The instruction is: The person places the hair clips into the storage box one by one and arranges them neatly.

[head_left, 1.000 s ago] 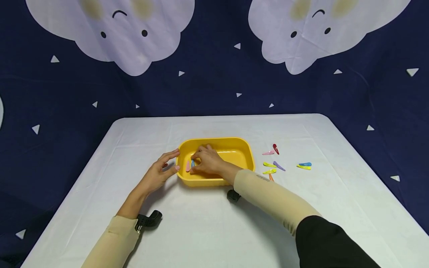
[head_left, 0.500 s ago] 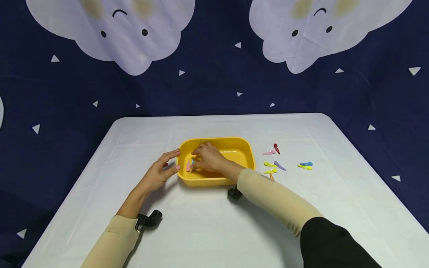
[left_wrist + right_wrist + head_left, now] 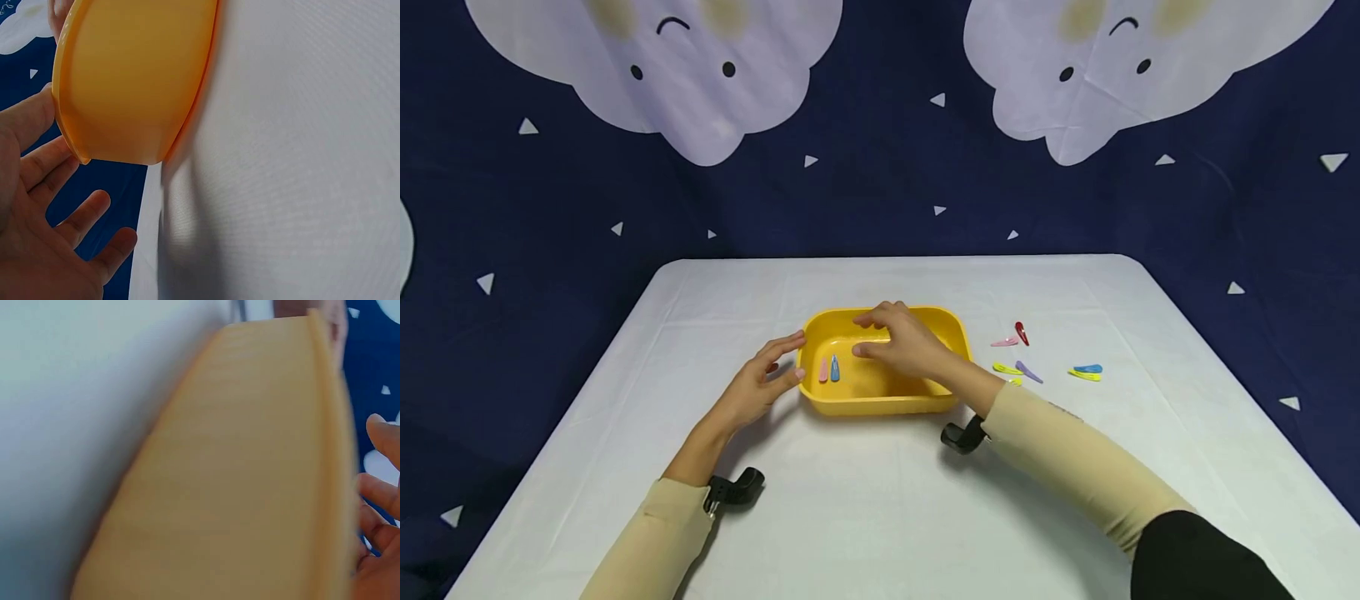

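Observation:
A yellow tray (image 3: 880, 406) stands on the white table, a pink hair clip (image 3: 823, 370) and a blue hair clip (image 3: 835, 368) lying side by side at its left end. My left hand (image 3: 758, 385) touches the tray's left rim with spread, fairly straight fingers; in the left wrist view its thumb and fingertips meet the rim (image 3: 59, 81). Over the tray's right half hovers my right hand (image 3: 910, 343), thumb and fingers apart with nothing between them. The right wrist view is blurred and shows the tray's outer wall (image 3: 219, 456) with loosely bent fingers beyond its rim.
Right of the tray lie more hair clips: a red one (image 3: 1022, 333), a pink one (image 3: 1004, 342), a purple one (image 3: 1029, 372), a yellow one (image 3: 1007, 368), and a blue one (image 3: 1087, 368) against another yellow one (image 3: 1085, 376). The right forearm partly covers this group's near side.
My right hand has let go of the blue hair clip beside the pink one, then lifted and moved right across the tray. The left hand stays at the rim.

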